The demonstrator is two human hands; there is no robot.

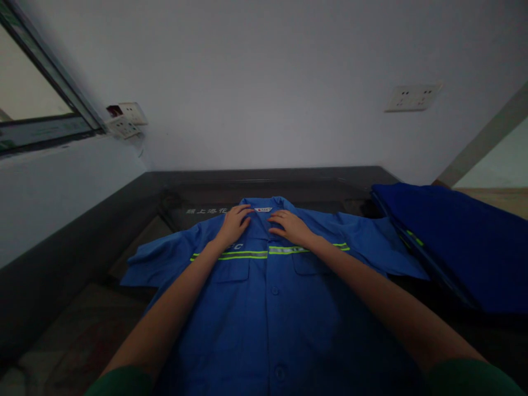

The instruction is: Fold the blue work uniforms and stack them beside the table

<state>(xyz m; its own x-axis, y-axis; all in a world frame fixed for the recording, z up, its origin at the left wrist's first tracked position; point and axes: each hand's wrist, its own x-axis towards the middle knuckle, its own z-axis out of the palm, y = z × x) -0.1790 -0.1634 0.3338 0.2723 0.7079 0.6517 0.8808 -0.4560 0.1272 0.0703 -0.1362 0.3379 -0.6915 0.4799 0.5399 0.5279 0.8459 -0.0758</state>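
A blue short-sleeved work shirt (247,319) lies spread front side up, collar at the far end and both sleeves out to the sides. Yellow-green reflective stripes cross its chest, and buttons run down the front. My left hand (235,224) rests on the left side of the collar, fingers stretched and apart. On the collar's other side lies my right hand (290,226), its fingers also extended, palm down on the cloth. Between them a small white label (263,209) shows inside the neck. My forearms cover parts of the shirt's chest and sides.
The shirt lies on a dark surface with a raised dark back edge (264,175) against a pale wall. To the right sits a stack of folded blue cloth (454,242), touching or close to the right sleeve. Wall sockets (413,98) are above; a window (37,82) is at left.
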